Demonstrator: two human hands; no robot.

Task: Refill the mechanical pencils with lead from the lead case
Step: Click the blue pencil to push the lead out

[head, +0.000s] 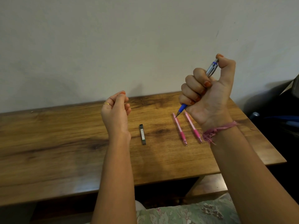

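Standing almost upright above the right side of the counter (64, 139), the blue-and-silver mechanical pencil (210, 70) is wrapped in the right hand (208, 94). Its four fingers are curled around the barrel in a fist, and the thumb is bent over the top with its tip on the push-button end. The silver upper barrel shows between the thumb and the index finger; the blue lower section and the dark metal tip stick out below the little finger, pointing down and to the left. The tip hangs in the air above the far end of the left pink pencil (179, 128), not touching it.

That pink pencil lies flat on the counter with its tip toward the near edge, and the right pink pencil (193, 127) lies just beside it, roughly parallel and apart from it. A frayed pink thread band (216, 130) circles the right wrist.

Well to the left of the pink pencils, the dark lead case (142, 134) lies flat on the counter, lengthwise from far to near, untouched.

Left of the case, the left hand (115, 109) is raised above the counter, with its fingers loosely bent and the thumb and fingertips close together; whether it pinches a lead between them is too fine to tell. A gold ring (106, 103) sits on one finger.
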